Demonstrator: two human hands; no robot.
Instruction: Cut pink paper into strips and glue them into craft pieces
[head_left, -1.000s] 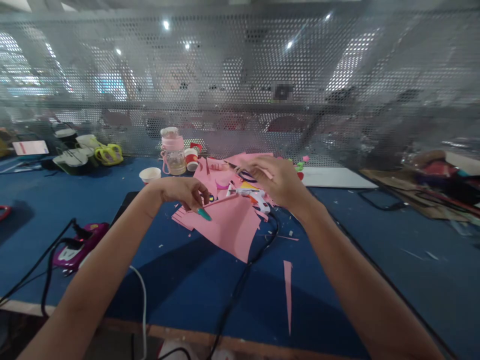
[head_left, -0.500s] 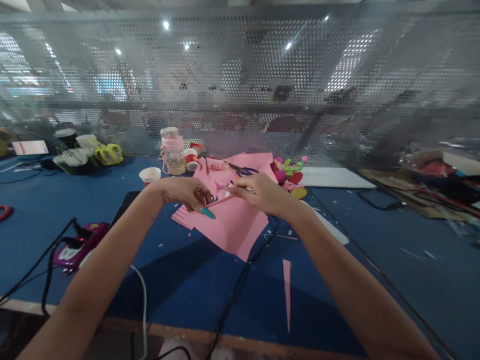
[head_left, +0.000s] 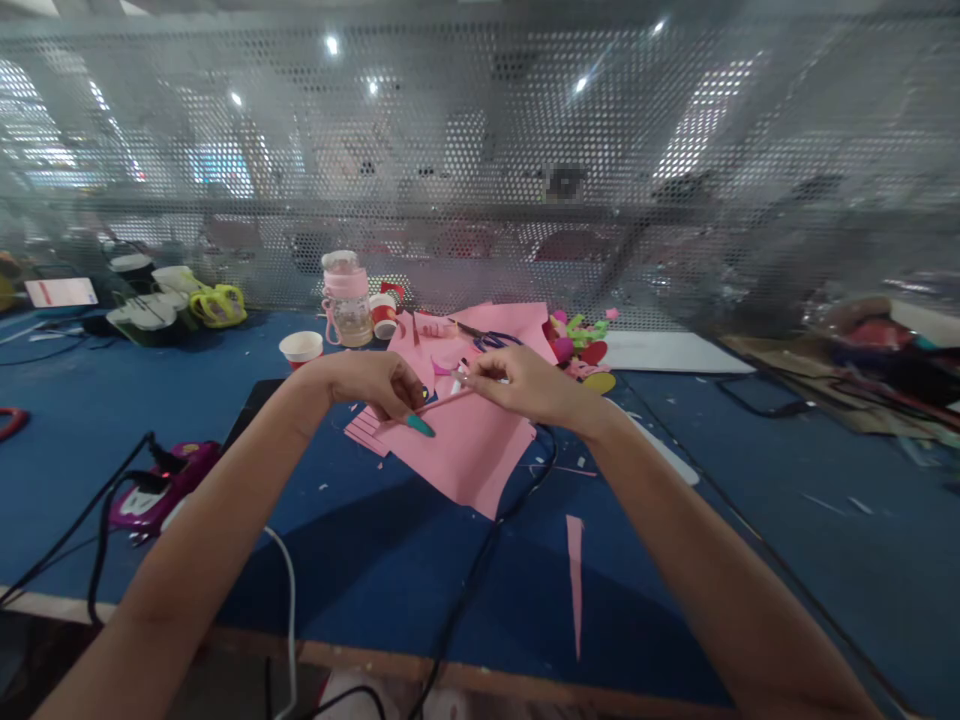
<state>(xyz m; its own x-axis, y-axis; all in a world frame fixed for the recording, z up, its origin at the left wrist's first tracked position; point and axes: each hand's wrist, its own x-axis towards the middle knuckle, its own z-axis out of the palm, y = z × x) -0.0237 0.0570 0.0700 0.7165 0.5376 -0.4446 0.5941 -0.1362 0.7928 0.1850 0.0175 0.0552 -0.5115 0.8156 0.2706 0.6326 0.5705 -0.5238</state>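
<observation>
My left hand [head_left: 375, 383] and my right hand [head_left: 517, 385] meet over a pile of pink paper sheets [head_left: 469, 445] on the blue table [head_left: 375, 560]. Both hands pinch a thin rolled pink paper stick [head_left: 444, 402], one at each end. The left thumb nail is painted teal. Scissors [head_left: 491, 340] lie on the pink sheets just beyond the right hand. Small pink, green and yellow paper cutouts [head_left: 577, 345] sit to the right of the pile.
A pink-lidded bottle [head_left: 346, 300] and two paper cups [head_left: 301, 348] stand at the back by a perforated metal screen. A purple tool [head_left: 154, 485] with black cables lies at left. A pink strip [head_left: 575, 570] lies near the front edge. Clutter fills the far right.
My right hand has come back from the scissors area to the stick and now pinches its right end. The left hand has kept its hold in place.
</observation>
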